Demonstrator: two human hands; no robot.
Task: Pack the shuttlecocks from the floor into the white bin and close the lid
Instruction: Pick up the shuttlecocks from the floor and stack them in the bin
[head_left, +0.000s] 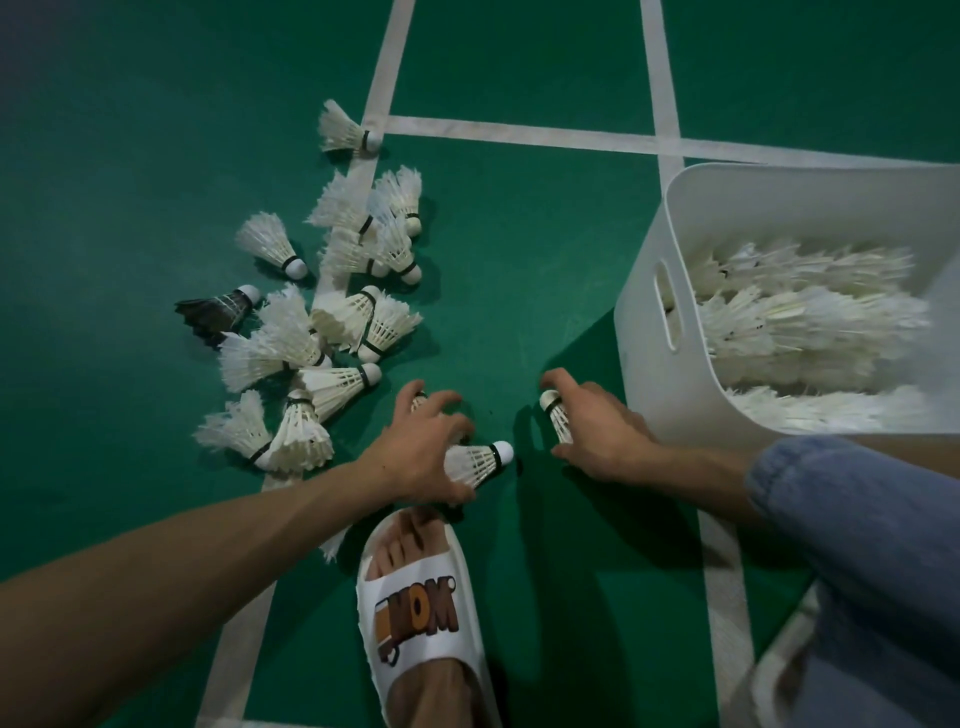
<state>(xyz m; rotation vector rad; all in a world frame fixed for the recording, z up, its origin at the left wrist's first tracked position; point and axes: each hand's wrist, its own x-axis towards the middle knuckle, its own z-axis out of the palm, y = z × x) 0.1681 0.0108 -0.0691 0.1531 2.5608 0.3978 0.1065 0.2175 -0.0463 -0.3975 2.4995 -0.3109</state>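
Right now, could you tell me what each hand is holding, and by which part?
The left hand grips a shuttlecock by its feather skirt, cork free; the right hand holds another shuttlecock likewise by the feathers.

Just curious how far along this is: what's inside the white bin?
The bin holds rows of white shuttlecocks lying on their sides. Its bottom is covered by them, and its right part runs out of view.

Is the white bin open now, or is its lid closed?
Open. The white bin is uncovered on top, and rows of shuttlecocks show inside it.
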